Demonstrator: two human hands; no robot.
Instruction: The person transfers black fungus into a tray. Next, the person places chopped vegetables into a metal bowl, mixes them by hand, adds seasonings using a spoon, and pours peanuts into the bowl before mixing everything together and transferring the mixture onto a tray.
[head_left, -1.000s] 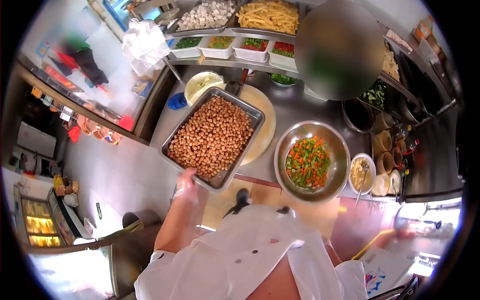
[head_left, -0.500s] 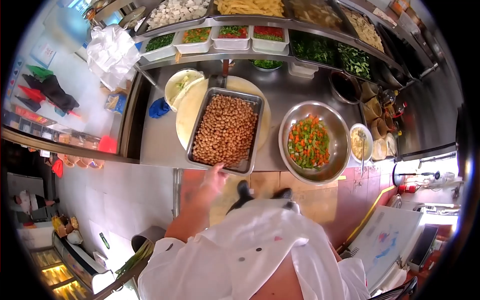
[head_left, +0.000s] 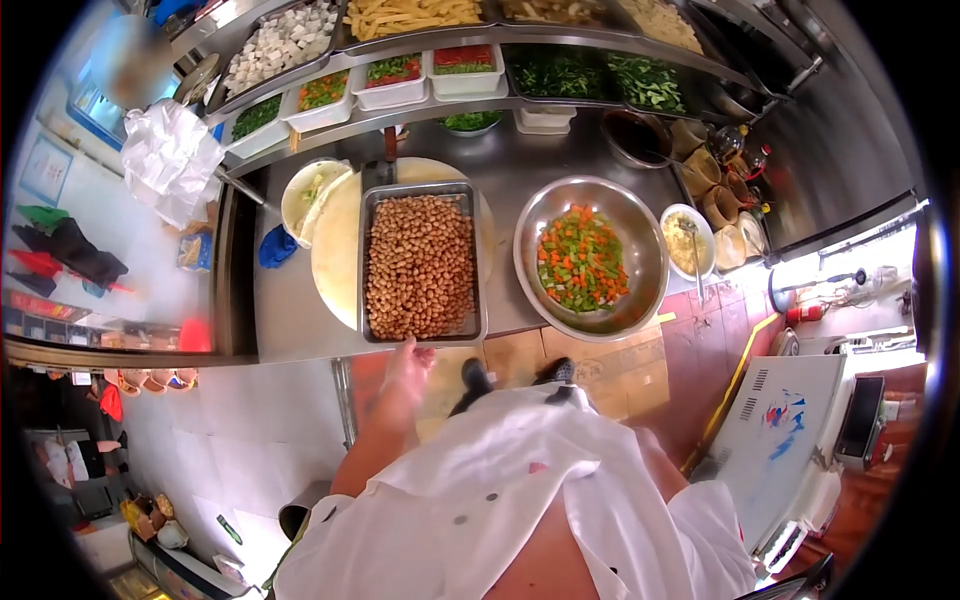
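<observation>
My left hand [head_left: 408,368] is at the front edge of a metal tray [head_left: 478,275] heaped with brown peanuts [head_left: 418,265]. Its fingers look loosely apart just below the rim; whether a fingertip still touches it is unclear. The tray lies on a round pale chopping board [head_left: 335,260], its front end near the counter's edge. To the right stands a large steel bowl [head_left: 650,255] with diced green and orange vegetables [head_left: 582,260] inside. Only part of my right forearm [head_left: 660,460] shows beside the white clothing, and that hand is out of sight.
A cleaver [head_left: 380,170] lies behind the tray. Left of the board are a white bowl [head_left: 300,200] and a blue cloth [head_left: 277,247]. A small bowl with a spoon [head_left: 690,245] sits at right. Shelves above carry white tubs [head_left: 390,95] and trays of ingredients.
The peanut tray has turned from a slant to nearly square with the counter edge. My left hand has slid back off its rim. The whole view has shifted, so everything appears farther left.
</observation>
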